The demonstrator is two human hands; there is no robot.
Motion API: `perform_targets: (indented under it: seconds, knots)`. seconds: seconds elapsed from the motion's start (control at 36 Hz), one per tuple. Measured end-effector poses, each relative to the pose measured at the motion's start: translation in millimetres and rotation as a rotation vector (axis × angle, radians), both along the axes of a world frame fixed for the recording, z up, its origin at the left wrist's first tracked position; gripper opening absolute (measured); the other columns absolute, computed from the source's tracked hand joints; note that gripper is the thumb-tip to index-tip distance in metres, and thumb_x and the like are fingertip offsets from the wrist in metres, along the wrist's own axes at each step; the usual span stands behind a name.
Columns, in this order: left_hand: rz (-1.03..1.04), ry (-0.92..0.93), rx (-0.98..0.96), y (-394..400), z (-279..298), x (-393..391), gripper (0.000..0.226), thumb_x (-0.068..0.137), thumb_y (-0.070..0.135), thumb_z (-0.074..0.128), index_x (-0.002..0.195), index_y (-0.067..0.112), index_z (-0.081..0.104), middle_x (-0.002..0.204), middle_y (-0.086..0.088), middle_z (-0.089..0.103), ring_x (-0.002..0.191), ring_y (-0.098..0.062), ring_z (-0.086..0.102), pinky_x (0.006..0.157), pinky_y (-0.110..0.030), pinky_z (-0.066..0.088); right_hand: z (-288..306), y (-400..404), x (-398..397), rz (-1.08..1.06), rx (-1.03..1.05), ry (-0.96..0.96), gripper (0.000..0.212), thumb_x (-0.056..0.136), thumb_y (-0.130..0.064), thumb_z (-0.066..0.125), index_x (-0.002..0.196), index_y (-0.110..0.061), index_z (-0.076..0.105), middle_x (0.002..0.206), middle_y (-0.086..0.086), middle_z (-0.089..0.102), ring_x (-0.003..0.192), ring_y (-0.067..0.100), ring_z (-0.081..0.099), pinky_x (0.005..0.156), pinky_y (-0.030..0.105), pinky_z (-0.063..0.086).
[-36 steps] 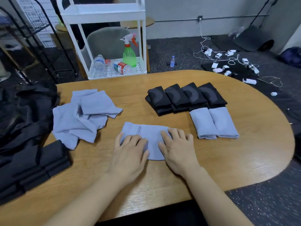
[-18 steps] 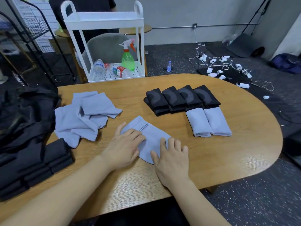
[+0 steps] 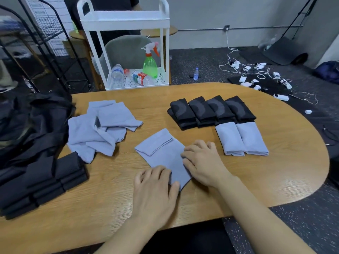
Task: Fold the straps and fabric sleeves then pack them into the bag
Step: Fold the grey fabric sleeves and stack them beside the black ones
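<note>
Pale blue-grey fabric sleeves [image 3: 165, 154]; black folded straps [image 3: 211, 110] patterned with grey arcs; tan wood-grain table [image 3: 275, 171]; black bag [image 3: 36, 121]; white cart [image 3: 124, 21]; green spray bottle [image 3: 150, 66], orange trigger.

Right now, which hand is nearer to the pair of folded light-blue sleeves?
Right. The right hand rests on the sleeve being folded, just beside the folded pair. The left hand sits at that sleeve's near corner, farther from the pair.

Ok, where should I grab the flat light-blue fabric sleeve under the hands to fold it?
Probably pinch the light-blue fabric sleeve at its near rounded end, by the left hand, coming from the near table edge. It lies flat, its cuffed end pointing away, so that end could fold up over it.
</note>
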State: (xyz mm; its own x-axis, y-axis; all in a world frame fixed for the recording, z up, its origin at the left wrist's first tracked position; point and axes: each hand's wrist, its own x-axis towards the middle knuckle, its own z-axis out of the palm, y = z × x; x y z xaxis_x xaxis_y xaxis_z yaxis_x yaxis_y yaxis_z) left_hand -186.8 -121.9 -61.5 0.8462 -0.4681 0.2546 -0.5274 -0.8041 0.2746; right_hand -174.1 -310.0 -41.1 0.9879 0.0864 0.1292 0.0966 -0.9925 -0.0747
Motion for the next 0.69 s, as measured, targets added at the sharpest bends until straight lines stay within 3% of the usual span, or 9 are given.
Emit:
perform_targets:
  seconds: [0.11, 0.33, 0.47, 0.69]
  knots:
    - [-0.009, 0.041, 0.037, 9, 3, 16, 0.041, 0.095, 0.051, 0.025, 0.098, 0.031, 0.062, 0.103, 0.017, 0.06, 0.102, -0.009, 0.058, 0.104, -0.035, 0.017, 0, -1, -1, -0.034, -0.005, 0.008, 0.075, 0.083, -0.048, -0.002, 0.113, -0.029, 0.064, 0.122, -0.012, 0.056, 0.117, 0.016, 0.037, 0.085, 0.033, 0.016]
    - [-0.126, 0.08, 0.041, 27, 17, 47, 0.053, 0.089, 0.061, 0.012, 0.1, 0.035, 0.058, 0.1, 0.023, 0.055, 0.105, 0.001, 0.049, 0.109, -0.034, 0.005, -11, 12, -26, -0.086, 0.053, -0.029, 0.051, 0.092, -0.043, 0.02, 0.099, -0.023, 0.067, 0.103, -0.002, 0.056, 0.1, 0.023, 0.049, 0.075, 0.036, 0.019]
    - [-0.179, 0.079, 0.018, 34, 13, 53, 0.047, 0.087, 0.065, 0.023, 0.099, 0.035, 0.058, 0.101, 0.024, 0.056, 0.104, 0.002, 0.05, 0.109, -0.033, 0.006, -16, 22, -42, -0.116, 0.065, -0.12, 0.035, 0.091, -0.038, 0.036, 0.097, -0.022, 0.067, 0.096, -0.001, 0.058, 0.089, 0.023, 0.054, 0.073, 0.034, 0.021]
    - [-0.283, 0.076, -0.089, 49, 9, 53, 0.053, 0.071, 0.074, 0.05, 0.109, 0.037, 0.058, 0.114, 0.032, 0.051, 0.115, 0.014, 0.04, 0.111, -0.021, -0.003, -18, 29, -52, -0.128, 0.037, -0.108, 0.04, 0.091, -0.039, 0.037, 0.107, -0.019, 0.067, 0.1, 0.001, 0.058, 0.091, 0.024, 0.055, 0.077, 0.038, 0.027]
